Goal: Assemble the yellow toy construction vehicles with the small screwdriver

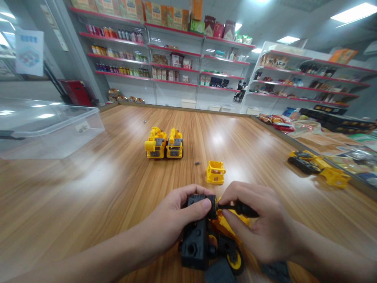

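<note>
1. Head view: black toy base (194, 241) is gripped by the left hand (182, 210), long axis aimed at the far edge of the table (123, 188), well short of it.
2. Screwdriver (247, 209) is pinched by the right hand (262, 222), kinda crosswise, tip at the wheel (213, 211).

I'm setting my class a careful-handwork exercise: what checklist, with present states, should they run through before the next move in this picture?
1. Left hand holding the black chassis: ok.
2. Right hand holding the screwdriver: ok.
3. Screwdriver pointed at the wheel: ok.
4. Screwdriver tip fully seated: cannot tell, too small and partly hidden.
5. Small pieces gathered: not ok, a small grey piece lies loose near the yellow cab.
</note>
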A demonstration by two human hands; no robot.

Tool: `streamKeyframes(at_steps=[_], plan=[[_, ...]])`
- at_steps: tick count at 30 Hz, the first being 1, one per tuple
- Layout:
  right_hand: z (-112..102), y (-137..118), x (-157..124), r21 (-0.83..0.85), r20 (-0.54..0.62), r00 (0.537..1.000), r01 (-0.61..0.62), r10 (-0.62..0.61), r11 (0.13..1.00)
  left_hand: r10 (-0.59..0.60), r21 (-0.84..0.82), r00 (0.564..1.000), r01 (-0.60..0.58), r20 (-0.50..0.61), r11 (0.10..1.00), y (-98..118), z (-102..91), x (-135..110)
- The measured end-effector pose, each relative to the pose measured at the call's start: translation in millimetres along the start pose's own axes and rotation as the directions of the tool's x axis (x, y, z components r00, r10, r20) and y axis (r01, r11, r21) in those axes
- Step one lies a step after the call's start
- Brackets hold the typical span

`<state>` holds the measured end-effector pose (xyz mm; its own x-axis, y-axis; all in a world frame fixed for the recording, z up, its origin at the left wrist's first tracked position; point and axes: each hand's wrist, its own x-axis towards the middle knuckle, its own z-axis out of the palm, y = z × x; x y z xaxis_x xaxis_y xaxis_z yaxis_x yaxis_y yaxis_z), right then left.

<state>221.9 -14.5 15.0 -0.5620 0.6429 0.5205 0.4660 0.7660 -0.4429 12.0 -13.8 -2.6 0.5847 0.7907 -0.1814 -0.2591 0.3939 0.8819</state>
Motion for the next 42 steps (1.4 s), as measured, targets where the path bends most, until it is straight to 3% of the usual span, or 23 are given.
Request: streamKeyframes(at_steps=[11, 42], plan=[[1.2, 0.8, 2.9, -0.062, 0.043, 0.999, 0.034, -0.031, 0.997, 0.033, 0.227, 0.999, -0.025, -0.032, 0.974, 3.4, -4.4, -0.1], [0.8, 0.9, 2.1, -0.076, 0.018, 0.999, 0.052, -0.050, 0.996, 0.030, 0.166, 0.999, -0.025, -0.029, 0.986, 8.6, -2.7, -1.2]])
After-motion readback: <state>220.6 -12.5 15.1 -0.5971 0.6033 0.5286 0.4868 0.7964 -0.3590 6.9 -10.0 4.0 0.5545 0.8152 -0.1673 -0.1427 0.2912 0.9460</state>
